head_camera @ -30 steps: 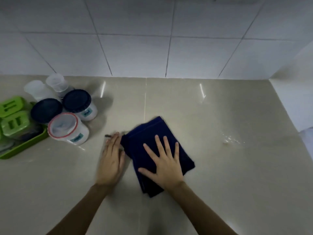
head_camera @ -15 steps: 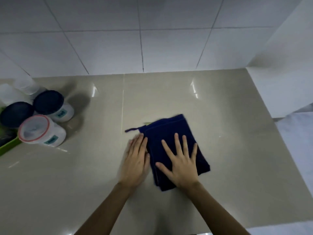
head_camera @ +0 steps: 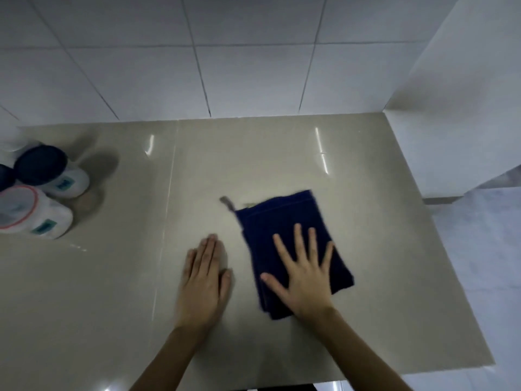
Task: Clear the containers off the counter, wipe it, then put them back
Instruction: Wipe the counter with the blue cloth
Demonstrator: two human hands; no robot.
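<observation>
A folded dark blue cloth lies on the beige counter, right of centre. My right hand presses flat on its near half, fingers spread. My left hand rests flat on the bare counter just left of the cloth, fingers together, not touching it. At the far left stand a white jar with a dark blue lid and a white jar with a red-rimmed lid; another dark lid shows at the frame edge.
A white tiled wall backs the counter. A white side wall closes it on the right. The counter's front edge runs along the bottom right, with pale floor beyond.
The cloth and my right hand have slid to the right across the counter. My left hand has come off the cloth's edge and now lies apart from it. The view shifted right, so the green tray left the frame.
</observation>
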